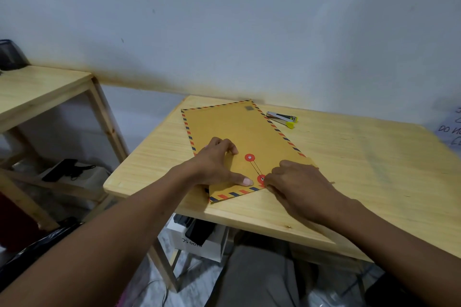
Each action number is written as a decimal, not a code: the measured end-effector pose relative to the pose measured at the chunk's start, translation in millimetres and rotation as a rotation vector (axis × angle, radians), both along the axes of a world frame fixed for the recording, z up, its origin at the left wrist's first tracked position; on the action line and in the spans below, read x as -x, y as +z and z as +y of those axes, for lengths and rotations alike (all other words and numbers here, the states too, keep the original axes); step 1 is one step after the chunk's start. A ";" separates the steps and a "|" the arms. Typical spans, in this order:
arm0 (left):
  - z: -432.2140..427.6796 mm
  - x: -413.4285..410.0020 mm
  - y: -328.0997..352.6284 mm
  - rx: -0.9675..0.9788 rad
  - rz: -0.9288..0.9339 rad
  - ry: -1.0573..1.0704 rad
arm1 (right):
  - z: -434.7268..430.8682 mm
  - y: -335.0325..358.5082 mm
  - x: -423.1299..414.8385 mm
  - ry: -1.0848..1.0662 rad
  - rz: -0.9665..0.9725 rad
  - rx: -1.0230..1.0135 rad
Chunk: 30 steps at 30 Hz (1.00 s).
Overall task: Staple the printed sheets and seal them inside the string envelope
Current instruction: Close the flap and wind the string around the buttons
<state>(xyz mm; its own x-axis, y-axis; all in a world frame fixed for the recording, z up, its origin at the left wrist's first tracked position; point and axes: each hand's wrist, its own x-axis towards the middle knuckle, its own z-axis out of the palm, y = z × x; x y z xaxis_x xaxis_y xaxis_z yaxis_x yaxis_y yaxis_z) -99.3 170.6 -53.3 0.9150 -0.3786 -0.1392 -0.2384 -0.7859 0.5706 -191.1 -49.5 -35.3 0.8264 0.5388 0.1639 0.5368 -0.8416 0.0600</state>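
A brown string envelope (239, 132) with a red-and-blue striped border lies flat on the wooden table (349, 157), its flap folded shut at the near end. A thin string runs between the upper red disc (249, 157) and the lower red disc (262, 178). My left hand (214, 164) rests on the envelope, thumb pressing the flap beside the lower disc, fingers curled near the upper one. My right hand (299, 182) lies over the flap's right corner, fingertips at the lower disc; whether they pinch the string is hidden. No printed sheets are visible.
A silver stapler (283, 118) with yellow-green ends lies beyond the envelope's far right corner. A second wooden table (37, 92) stands to the left with a dark object at its back. Boxes sit under the main table. A handwritten paper shows at the right edge.
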 end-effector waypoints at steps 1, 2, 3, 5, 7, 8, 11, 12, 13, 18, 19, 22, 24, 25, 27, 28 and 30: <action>-0.4 -0.4 -1.2 0.000 0.004 0.003 | 4.6 0.1 -0.4 -0.005 0.019 -0.003; -0.8 -0.5 -1.5 -0.001 0.008 0.004 | 8.6 -0.1 -1.5 -0.011 0.035 -0.010; -0.1 -1.6 -1.7 -0.005 0.014 0.001 | 11.5 -0.3 -3.6 -0.022 0.052 -0.022; 4.9 -3.9 1.3 -0.027 0.041 -0.037 | 16.0 1.0 -9.9 -0.050 0.106 -0.058; 13.7 -6.4 6.1 -0.050 0.085 -0.093 | 20.7 3.8 -19.1 -0.060 0.174 -0.074; 17.4 -6.9 8.3 -0.053 0.100 -0.113 | 23.9 5.9 -24.6 -0.053 0.200 -0.070; 22.2 -6.4 8.1 0.002 0.092 -0.129 | 33.7 14.9 -48.3 -0.008 0.246 -0.004; 22.3 -5.7 6.8 0.038 0.085 -0.125 | 36.3 18.8 -57.9 0.005 0.265 0.017; 22.7 -5.3 5.1 0.069 0.079 -0.121 | 38.2 22.7 -67.5 0.014 0.296 0.018; 24.8 -5.7 1.4 0.110 0.052 -0.136 | 45.5 26.0 -109.5 -0.010 0.492 -0.198; 25.0 -6.7 0.1 0.114 0.048 -0.141 | 45.5 24.0 -116.4 -0.027 0.531 -0.246; 25.7 -7.3 -0.6 0.109 0.053 -0.155 | 41.2 19.2 -132.5 -0.056 0.628 -0.365; 25.9 -7.8 -0.7 0.099 0.051 -0.159 | 37.7 17.8 -138.8 -0.077 0.660 -0.410; 25.8 -7.7 -0.9 0.094 0.046 -0.162 | 36.6 17.4 -141.0 -0.093 0.673 -0.423; 25.2 -7.3 -0.4 0.080 0.028 -0.173 | 35.1 16.6 -145.1 -0.118 0.696 -0.436; 25.2 -6.9 0.1 0.076 0.023 -0.179 | 34.8 16.5 -146.9 -0.125 0.704 -0.432; 25.9 -5.8 2.1 0.076 0.028 -0.194 | 34.9 16.9 -149.9 -0.133 0.712 -0.411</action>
